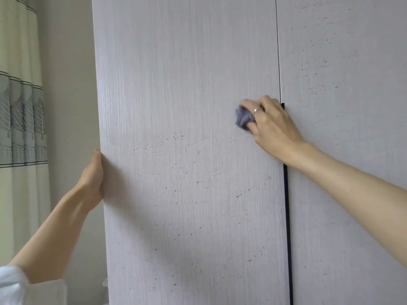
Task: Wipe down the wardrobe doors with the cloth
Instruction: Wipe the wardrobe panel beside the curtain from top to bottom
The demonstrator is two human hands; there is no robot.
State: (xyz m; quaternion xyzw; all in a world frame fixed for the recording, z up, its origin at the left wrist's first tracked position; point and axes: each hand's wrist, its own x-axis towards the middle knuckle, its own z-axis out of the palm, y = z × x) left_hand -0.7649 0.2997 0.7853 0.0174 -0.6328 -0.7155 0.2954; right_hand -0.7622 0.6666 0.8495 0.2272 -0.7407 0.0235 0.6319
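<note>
Nearest the camera, a white sleeve (13, 282) covered the left forearm, which rose to the left hand (93, 179); that hand gripped the outer edge of the left wardrobe door (176, 194), thumb on the front face, the fingers out of sight round the edge, so how tightly they curled could not be told. Further in, the right hand (272, 124) held a bunched grey-blue cloth (243, 119) pressed against the same door, fingers curled round it, close beside the dark handle strip (287, 205) at the seam with the right wardrobe door (343, 150). Dark specks dotted the lower part of both doors. The risks, as I judged them: the small wad could slip from the fingers under pressure, knuckles or the ring could catch the handle strip, and a wad so compact could miss specks between strokes. A patterned curtain (22, 119) hung beyond, at far left
</note>
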